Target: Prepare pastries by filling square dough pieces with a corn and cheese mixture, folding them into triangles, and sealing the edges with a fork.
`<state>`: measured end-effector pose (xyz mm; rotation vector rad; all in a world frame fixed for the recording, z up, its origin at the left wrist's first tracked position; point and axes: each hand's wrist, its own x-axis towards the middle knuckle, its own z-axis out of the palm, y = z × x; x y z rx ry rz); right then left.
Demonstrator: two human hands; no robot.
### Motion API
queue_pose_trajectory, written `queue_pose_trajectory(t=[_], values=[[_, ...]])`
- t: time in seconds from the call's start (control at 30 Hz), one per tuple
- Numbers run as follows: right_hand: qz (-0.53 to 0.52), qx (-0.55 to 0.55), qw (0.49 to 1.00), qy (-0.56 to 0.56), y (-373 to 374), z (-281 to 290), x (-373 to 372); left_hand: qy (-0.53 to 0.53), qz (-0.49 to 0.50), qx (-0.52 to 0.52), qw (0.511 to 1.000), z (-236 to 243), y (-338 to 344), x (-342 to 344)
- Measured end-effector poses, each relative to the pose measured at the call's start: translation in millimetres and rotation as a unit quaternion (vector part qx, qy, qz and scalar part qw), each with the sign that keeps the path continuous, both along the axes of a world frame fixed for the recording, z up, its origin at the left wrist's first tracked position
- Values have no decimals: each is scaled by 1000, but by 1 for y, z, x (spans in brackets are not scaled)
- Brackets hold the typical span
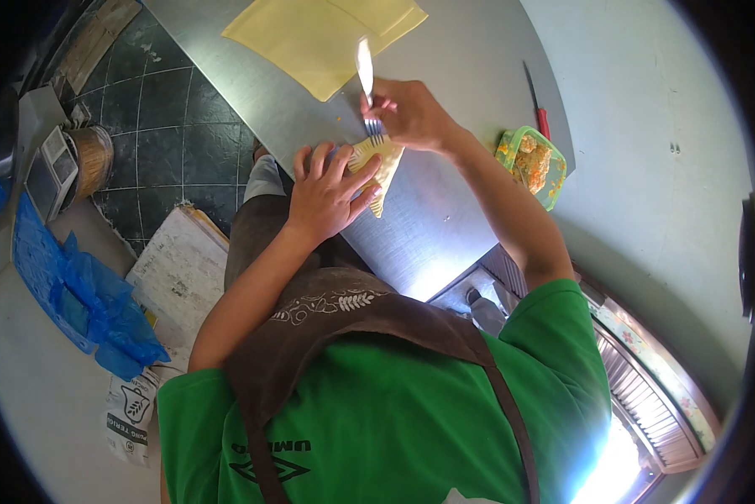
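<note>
On the metal table [445,210] lies a triangular turnover of pale yellow dough [385,178], with ridged, crimped edges. My left hand [325,195] rests over its near left side, fingers spread, the fingertips touching the dough. In my right hand [415,116] is a metal fork [365,65], its handle pointing away from me. The fork's tines meet the far edge of the turnover. What my right palm covers is hidden.
A yellow dough sheet [302,42] lies at the far end of the table. To the right sit a green plastic container [554,191] of orange-flecked filling and a red-handled knife [543,123], near the wall. Blue plastic bags [100,302] lie at left.
</note>
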<state>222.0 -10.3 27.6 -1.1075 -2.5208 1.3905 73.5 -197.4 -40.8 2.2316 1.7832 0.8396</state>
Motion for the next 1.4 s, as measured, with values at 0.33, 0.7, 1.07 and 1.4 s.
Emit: queue_pose_trajectory(t=[0.33,0.7,1.07,1.4], values=[[14,-51,998,46,-14,7,-9,4,-1,15,1000,0,-3,-1],[-108,28,991,75,-1,4,-8,16,-3,-8,1000,5,0,1],[-24,-4,999,48,4,0,32,44,2,-1,999,6,11,8],[-24,-27,999,23,4,-11,26,50,-13,-8,999,6,22,13]])
